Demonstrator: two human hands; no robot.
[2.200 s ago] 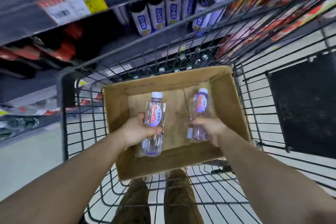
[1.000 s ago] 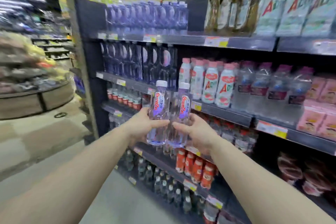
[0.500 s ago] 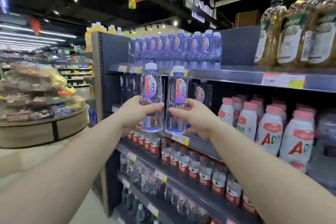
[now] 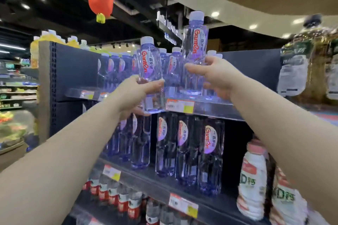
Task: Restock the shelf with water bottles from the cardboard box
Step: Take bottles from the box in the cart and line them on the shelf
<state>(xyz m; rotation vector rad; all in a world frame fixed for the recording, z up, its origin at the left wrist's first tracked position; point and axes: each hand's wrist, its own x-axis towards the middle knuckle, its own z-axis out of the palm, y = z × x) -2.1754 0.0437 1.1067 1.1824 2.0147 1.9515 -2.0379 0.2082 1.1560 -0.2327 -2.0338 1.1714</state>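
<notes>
- Holding one clear plastic water bottle with a pale cap (image 4: 150,71) in the left hand (image 4: 136,95), fingers wrapped round its lower half, base level with the upper grey metal shelf edge (image 4: 210,108).
- Gripping a second identical clear bottle (image 4: 194,56) in the right hand (image 4: 214,76), raised higher, probably to clear the matching stocked bottles (image 4: 172,71) behind.
- Kept upright, labels outward, likely to match the facing row.
- Reading "GanTen" in red on the oval labels; price tags too blurred to read.
- Cardboard box not visible.
</notes>
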